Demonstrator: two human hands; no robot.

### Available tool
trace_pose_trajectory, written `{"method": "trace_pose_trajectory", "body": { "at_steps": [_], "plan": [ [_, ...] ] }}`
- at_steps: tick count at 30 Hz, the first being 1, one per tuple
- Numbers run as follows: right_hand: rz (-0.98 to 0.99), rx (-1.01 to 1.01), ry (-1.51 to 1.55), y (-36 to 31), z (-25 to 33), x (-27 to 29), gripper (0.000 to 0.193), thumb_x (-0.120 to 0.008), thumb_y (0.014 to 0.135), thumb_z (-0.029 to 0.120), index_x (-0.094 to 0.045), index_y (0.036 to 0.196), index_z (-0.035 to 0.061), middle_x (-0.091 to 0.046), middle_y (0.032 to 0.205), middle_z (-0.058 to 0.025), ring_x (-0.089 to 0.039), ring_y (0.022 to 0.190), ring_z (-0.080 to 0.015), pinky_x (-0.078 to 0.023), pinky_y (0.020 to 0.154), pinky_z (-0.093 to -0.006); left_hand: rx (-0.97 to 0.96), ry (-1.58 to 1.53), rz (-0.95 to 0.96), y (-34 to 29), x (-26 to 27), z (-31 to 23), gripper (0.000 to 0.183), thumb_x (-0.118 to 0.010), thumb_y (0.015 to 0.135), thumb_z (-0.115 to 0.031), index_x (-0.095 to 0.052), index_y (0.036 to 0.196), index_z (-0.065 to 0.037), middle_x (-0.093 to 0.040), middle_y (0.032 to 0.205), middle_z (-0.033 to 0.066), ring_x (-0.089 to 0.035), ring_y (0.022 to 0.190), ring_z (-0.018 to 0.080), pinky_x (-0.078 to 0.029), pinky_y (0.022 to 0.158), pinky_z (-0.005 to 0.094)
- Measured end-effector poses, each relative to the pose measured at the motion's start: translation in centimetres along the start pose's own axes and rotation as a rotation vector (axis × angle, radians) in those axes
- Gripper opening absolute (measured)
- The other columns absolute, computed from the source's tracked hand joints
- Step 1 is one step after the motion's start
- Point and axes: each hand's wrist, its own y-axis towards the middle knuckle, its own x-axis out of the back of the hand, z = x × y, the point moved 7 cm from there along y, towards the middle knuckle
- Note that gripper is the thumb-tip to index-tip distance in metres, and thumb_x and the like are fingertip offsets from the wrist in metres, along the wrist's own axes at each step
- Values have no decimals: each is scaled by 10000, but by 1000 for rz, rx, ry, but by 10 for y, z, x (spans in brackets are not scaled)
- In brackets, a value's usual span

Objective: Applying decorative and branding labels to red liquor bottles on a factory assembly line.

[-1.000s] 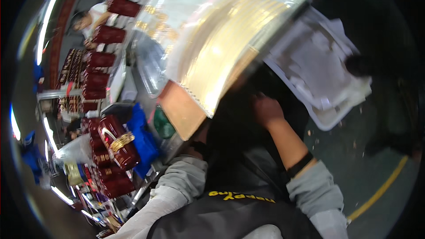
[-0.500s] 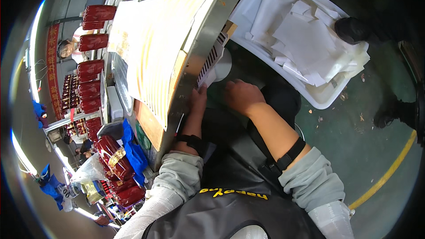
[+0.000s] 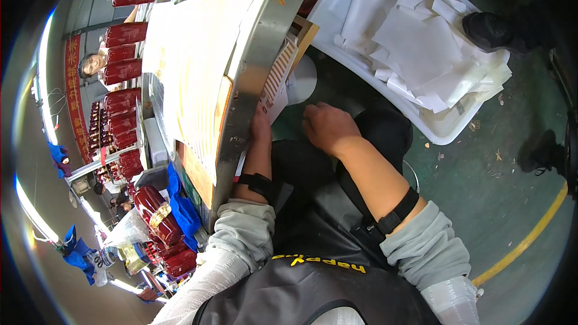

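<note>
Below the metal table edge, my left hand [image 3: 261,125] is closed on the lower end of a label sheet [image 3: 278,81] with brown stripes. Its fingertips are partly hidden by the sheet and the table edge. A wooden strip [image 3: 306,39] runs along the sheet's far side, and a round white object [image 3: 303,78] shows beside it. My right hand [image 3: 330,127] hovers over my knee, apart from the sheet. Its fingers are curled in, and what they hold, if anything, is hidden.
A stack of large yellow-striped sheets [image 3: 198,66] covers the metal table [image 3: 250,66]. Red bottles [image 3: 123,71] line its far left side. A white tub [image 3: 442,136] of paper scraps stands on the floor at right, by another person's shoe [image 3: 486,31].
The sheet at my left hand shows brown stripes where black ones showed before, and more of the wooden strip is visible. My left hand moved slightly up and left; the right barely shifted.
</note>
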Motion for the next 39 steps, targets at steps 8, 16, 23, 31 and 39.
{"method": "trace_pose_trajectory", "body": {
  "at_steps": [8, 16, 23, 31, 39],
  "plan": [
    [-162, -31, 144, 20, -11, -3, 345, -589, 865, 217, -567, 1097, -39, -639, 1002, -272, -647, 955, -414, -520, 851, -484, 256, -39, 102, -2, -1, -3, 582, -528, 990, -334, -350, 1436, -6, -533, 1303, 232, -570, 1141, 287, -429, 994, 394],
    [-401, -125, 588, 96, -40, -6, 576, -671, 825, 288, -499, 1237, -76, -626, 1104, -315, -614, 1045, -446, -498, 905, -455, -123, 31, 240, -23, -23, -31, 661, -628, 912, -142, -304, 1478, -38, -401, 1445, 213, -414, 1311, 334, -312, 1103, 425],
    [-54, -295, 1181, 121, -10, -21, 597, -602, 896, 252, -416, 1425, 48, -590, 1269, -130, -526, 1202, -219, -434, 968, -371, -136, 184, 203, -36, 12, 8, 640, -646, 909, -230, -350, 1436, -21, -413, 1421, 265, -391, 1329, 374, -311, 1096, 446],
    [-69, -185, 887, 145, -18, -30, 638, -682, 841, 300, -479, 1418, 117, -541, 1357, -215, -539, 1238, -320, -414, 1033, -357, -140, 640, 269, -52, 6, -4, 621, -627, 901, -382, -432, 1405, -76, -507, 1294, 295, -435, 1201, 484, -317, 1047, 545],
    [-16, -76, 696, 152, -16, -34, 611, -660, 887, 298, -452, 1438, 138, -540, 1362, -208, -523, 1267, -317, -415, 1043, -346, -714, 717, -74, -31, 20, 24, 385, -523, 970, -314, -602, 1211, -25, -604, 1101, 286, -509, 1101, 433, -391, 964, 515]
  ]
}}
